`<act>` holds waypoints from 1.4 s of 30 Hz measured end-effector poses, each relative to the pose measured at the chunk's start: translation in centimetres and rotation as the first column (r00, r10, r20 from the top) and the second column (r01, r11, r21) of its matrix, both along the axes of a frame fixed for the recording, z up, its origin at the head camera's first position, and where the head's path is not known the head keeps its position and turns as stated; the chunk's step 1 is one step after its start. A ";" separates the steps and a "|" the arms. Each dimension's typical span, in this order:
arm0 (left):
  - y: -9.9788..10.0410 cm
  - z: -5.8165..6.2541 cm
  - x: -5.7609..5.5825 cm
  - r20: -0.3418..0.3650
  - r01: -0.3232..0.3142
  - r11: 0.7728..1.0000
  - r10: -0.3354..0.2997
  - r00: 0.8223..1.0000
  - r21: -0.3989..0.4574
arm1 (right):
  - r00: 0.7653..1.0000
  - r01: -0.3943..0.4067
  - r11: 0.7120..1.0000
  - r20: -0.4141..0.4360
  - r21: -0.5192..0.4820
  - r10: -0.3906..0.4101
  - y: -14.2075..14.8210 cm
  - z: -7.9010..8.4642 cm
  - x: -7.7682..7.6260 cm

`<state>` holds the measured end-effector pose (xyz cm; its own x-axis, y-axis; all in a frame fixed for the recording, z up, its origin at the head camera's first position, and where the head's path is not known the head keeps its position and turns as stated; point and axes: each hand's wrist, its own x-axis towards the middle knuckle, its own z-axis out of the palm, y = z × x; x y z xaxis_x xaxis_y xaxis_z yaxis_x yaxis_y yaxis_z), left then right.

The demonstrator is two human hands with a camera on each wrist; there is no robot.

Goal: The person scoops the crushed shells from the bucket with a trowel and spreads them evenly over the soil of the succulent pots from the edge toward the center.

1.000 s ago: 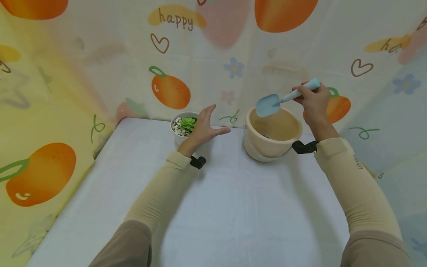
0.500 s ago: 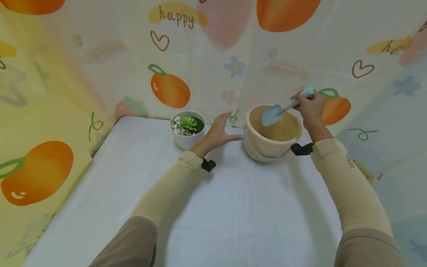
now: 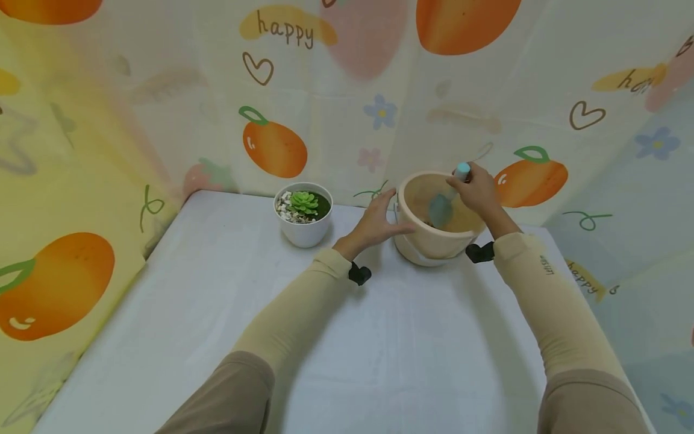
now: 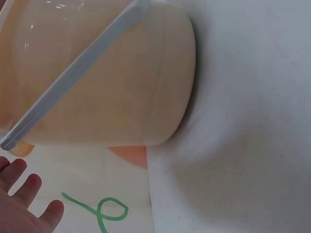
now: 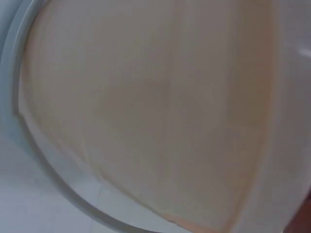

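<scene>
A beige bucket [image 3: 434, 244] with a pale grey bail handle [image 4: 73, 75] stands toward the back right of the table. My right hand [image 3: 478, 188] grips the handle end of a small light-blue garden trowel [image 3: 440, 211], whose blade points down inside the bucket. In the right wrist view the bucket wall [image 5: 146, 121] fills most of the picture and the trowel is out of sight. My left hand [image 3: 378, 223] is at the bucket's left rim, thumb and fingers spread. Its fingertips [image 4: 33, 182] show close to the bail in the left wrist view.
A white pot [image 3: 305, 234] with a green succulent [image 3: 303, 202] and pale pebbles stands left of the bucket. A fruit-printed cloth [image 3: 336, 138] hangs right behind the white-covered table [image 3: 379, 349].
My left hand has moved right, from beside the succulent pot to the bucket's rim. The right hand has come left and down, lowering the trowel blade into the bucket.
</scene>
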<state>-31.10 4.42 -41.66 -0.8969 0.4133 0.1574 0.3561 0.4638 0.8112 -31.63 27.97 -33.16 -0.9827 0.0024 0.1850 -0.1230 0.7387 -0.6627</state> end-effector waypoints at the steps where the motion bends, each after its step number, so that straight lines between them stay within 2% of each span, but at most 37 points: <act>1: 0.2 -0.1 0.0 0.006 0.004 1.000 -0.004 1.000 0.006 | 1.000 -0.022 0.999 0.013 0.043 0.021 -0.1 -0.1 0.0; 5: 0.6 -0.4 0.0 0.002 0.010 1.000 -0.010 1.000 0.017 | 0.992 -0.118 0.977 0.071 0.176 0.107 -0.3 -0.8 -0.3; 10: 1.1 -0.4 0.0 -0.027 0.021 1.000 -0.021 0.999 -0.018 | 0.970 -0.228 0.945 0.134 0.235 0.201 -0.1 -1.5 -0.5; 17: 1.5 -0.2 -0.3 -0.105 0.048 0.995 -0.057 0.993 -0.091 | 0.958 -0.269 0.926 0.174 0.266 0.228 0.6 -1.4 -0.4; 20: 1.5 -0.1 -0.3 -0.101 0.042 0.995 -0.052 0.994 -0.093 | 0.963 -0.245 0.932 0.178 0.266 0.202 0.9 -1.1 -0.3; 23: 1.6 0.0 -0.3 -0.105 0.034 0.995 -0.043 0.994 -0.089 | 0.975 -0.188 0.948 0.166 0.256 0.148 1.0 -0.8 -0.2; 28: 1.8 -0.1 -0.4 -0.120 0.011 0.996 -0.021 0.993 -0.090 | 0.987 -0.105 0.969 0.146 0.225 0.073 1.3 -1.0 -0.1; 34: 2.1 -0.1 -0.5 -0.123 -0.007 0.997 -0.003 0.992 -0.083 | 0.988 -0.024 0.994 0.153 0.108 0.007 1.4 -1.6 -0.1; 38: 1.9 -0.1 -0.6 -0.116 -0.019 0.996 0.009 0.993 -0.082 | 0.978 0.014 0.999 0.206 0.032 -0.020 0.8 -1.9 -0.5; 42: 1.7 0.2 -0.8 -0.124 -0.045 0.995 0.033 0.992 -0.088 | 0.965 0.057 0.991 0.261 -0.117 -0.024 -0.3 -2.0 -0.9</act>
<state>-31.88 6.07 -41.47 -0.8889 0.3958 0.2305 0.4302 0.5485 0.7170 -32.58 27.64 -35.17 -0.9956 0.0500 -0.0795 0.0929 0.6506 -0.7537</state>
